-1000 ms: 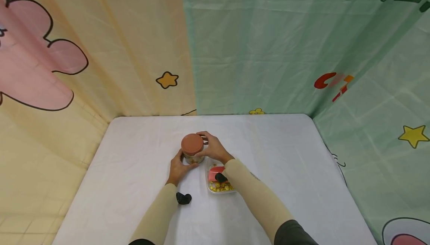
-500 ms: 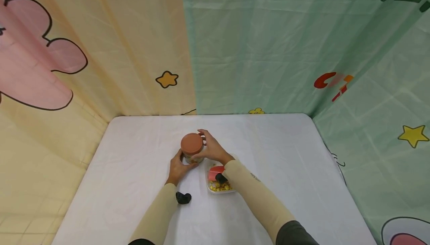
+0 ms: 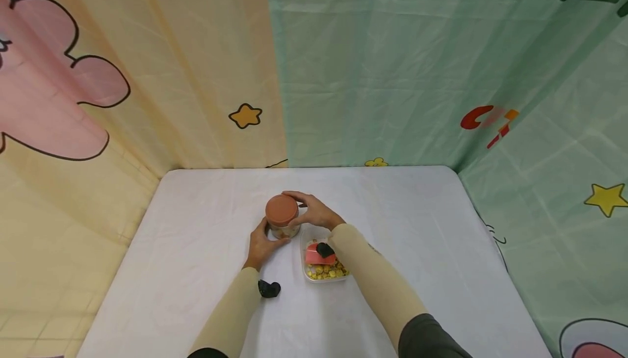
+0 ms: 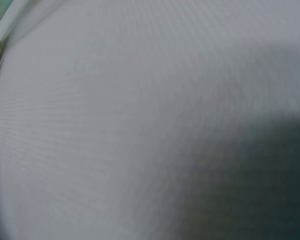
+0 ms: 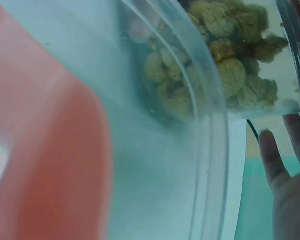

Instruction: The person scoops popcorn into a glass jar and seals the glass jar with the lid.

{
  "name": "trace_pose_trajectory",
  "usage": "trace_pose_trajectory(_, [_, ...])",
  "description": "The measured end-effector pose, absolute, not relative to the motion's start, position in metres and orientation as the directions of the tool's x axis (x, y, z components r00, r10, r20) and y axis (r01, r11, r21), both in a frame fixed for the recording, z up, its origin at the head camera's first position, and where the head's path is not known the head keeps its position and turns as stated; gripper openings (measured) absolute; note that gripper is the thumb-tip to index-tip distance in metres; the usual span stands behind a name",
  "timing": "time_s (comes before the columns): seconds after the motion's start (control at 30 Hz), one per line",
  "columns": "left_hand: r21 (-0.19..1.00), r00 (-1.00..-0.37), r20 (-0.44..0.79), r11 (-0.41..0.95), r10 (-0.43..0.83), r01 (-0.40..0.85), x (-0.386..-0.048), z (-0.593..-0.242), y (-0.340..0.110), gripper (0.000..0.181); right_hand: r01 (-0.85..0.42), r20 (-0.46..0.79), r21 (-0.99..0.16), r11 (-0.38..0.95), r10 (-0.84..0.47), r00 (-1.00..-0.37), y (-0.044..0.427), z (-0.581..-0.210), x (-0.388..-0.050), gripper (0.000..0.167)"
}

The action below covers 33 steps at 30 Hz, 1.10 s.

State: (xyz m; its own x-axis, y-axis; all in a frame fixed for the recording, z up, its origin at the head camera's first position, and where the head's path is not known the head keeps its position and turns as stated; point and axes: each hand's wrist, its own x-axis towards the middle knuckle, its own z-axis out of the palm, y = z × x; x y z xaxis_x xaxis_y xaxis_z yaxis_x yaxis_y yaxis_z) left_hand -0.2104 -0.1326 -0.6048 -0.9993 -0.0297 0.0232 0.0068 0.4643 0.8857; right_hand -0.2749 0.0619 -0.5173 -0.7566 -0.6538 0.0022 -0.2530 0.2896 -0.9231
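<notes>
A clear jar [image 3: 279, 232] with a reddish-brown screw lid [image 3: 281, 209] stands upright on the white table. My left hand [image 3: 261, 246] grips the jar's body from the near left side. Around the lid's right side, my right hand [image 3: 316, 213] holds on with thumb in front and fingers behind. Popcorn-like pieces [image 5: 230, 75] show through the jar wall in the right wrist view, with some of my right fingers [image 5: 275, 157] beside it. The left wrist view shows mostly blurred white cloth [image 4: 90, 125], with a sliver of the jar at its left edge.
A clear plastic box [image 3: 303, 271] stands just right of the jar, partly under my right forearm. It holds yellow popcorn [image 3: 324, 272] and a pink scoop [image 3: 316, 256]. Black wrist cameras [image 3: 269, 289] sit on both sleeves. Printed curtains border the table.
My right fingers have shifted from spread beside the lid to round its far edge, and that wrist has moved slightly right. The left hand and jar stay nearly in place.
</notes>
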Motion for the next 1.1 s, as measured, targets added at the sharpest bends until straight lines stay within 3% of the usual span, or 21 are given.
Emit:
trace_pose_trajectory(0.17, [0.883,-0.999,0.029,0.47,-0.03,0.011,-0.209,-0.604,-0.133,0.092,-0.285,0.05,-0.887,0.364,-0.538,-0.842,0.054,-0.521,-0.265,0.078])
trace_pose_trajectory(0.33, [0.884,-0.999,0.034,0.468,-0.024,0.019,-0.208,-0.604,-0.133,0.091,-0.311,0.092,-0.856,0.412,-0.47,-0.878,0.046,-0.523,-0.256,0.081])
trace_pose_trajectory(0.63, [0.889,-0.997,0.073,0.454,-0.018,0.057,-0.209,-0.607,-0.133,0.09,-0.256,0.0,-0.879,0.403,-0.537,-0.843,0.05,-0.515,-0.256,0.103])
trace_pose_trajectory(0.9, [0.882,-0.998,0.061,0.469,-0.023,0.043,-0.209,-0.604,-0.132,0.089,-0.24,-0.006,-0.925,0.293,-0.645,-0.764,0.059,-0.519,-0.27,0.09])
trace_pose_trajectory(1.1, [0.879,-0.999,0.043,0.476,-0.022,0.027,-0.209,-0.602,-0.132,0.09,-0.268,0.024,-0.903,0.335,-0.584,-0.812,0.056,-0.522,-0.268,0.083])
